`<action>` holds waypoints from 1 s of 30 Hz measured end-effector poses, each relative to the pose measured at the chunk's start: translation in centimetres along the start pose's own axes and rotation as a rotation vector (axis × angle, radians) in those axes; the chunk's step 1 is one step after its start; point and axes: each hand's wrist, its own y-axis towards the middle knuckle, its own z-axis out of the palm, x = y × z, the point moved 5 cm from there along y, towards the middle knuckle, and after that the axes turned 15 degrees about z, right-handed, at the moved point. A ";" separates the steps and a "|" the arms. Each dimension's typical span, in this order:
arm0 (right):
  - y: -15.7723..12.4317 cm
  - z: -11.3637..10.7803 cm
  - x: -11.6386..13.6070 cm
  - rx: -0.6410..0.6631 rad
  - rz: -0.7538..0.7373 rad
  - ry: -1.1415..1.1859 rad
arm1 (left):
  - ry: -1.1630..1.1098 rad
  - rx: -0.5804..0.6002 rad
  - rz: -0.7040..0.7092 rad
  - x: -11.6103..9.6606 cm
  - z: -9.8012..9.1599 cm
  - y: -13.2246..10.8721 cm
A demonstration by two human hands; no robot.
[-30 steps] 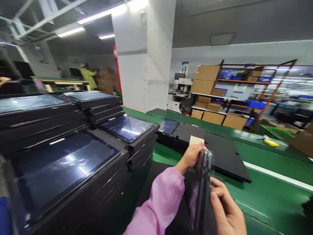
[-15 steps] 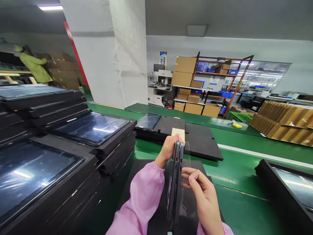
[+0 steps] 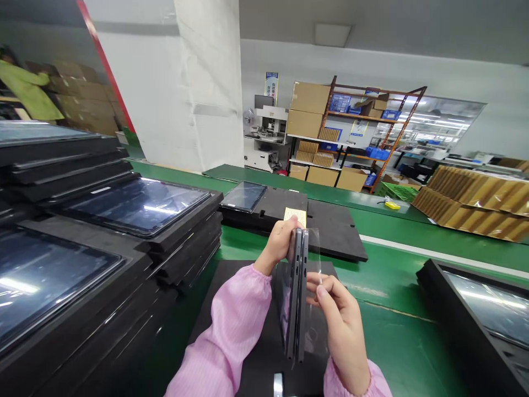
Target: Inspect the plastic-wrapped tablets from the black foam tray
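Two slim dark devices are on edge above a black foam board, left hand gripping their far end, right hand pinching clear film alongside. Stacked foam trays hold glossy screens; the wall poster's characters are too small to read.

An electronics factory floor: flat screens in black foam trays on a green bench; behind the bench, a rack of cartons and blue bins, and a window onto seemingly another workroom, too blurred for certainty.
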 end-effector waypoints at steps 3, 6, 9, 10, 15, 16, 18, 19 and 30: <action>0.0 -0.1 0.1 0.001 -0.007 -0.011 | 0.013 0.028 -0.006 -0.7 0.2 -0.1; -0.2 -0.2 0.3 0.012 -0.019 -0.025 | 0.020 0.045 -0.007 -1.0 0.4 -0.1; -0.2 -0.3 0.6 0.004 -0.033 -0.039 | 0.028 0.047 -0.001 -1.0 0.5 -0.2; -0.2 -0.3 0.7 -0.003 -0.035 -0.039 | 0.030 0.045 0.000 -0.9 0.6 -0.2; -0.1 -0.7 0.8 -0.057 -0.030 -0.022 | 0.032 0.026 -0.006 -0.7 0.7 -0.1; -0.1 -0.8 0.8 -0.065 -0.026 -0.024 | 0.031 0.023 -0.006 -0.6 0.7 0.0; -0.1 -0.9 0.6 -0.075 -0.012 -0.028 | 0.027 0.016 -0.002 -0.7 0.8 0.0; -0.1 -0.9 0.5 -0.077 -0.002 -0.028 | 0.024 0.013 0.000 -0.7 0.8 0.1; -0.4 -0.7 0.4 -0.074 0.007 -0.011 | 0.022 0.025 0.008 -0.8 1.0 0.2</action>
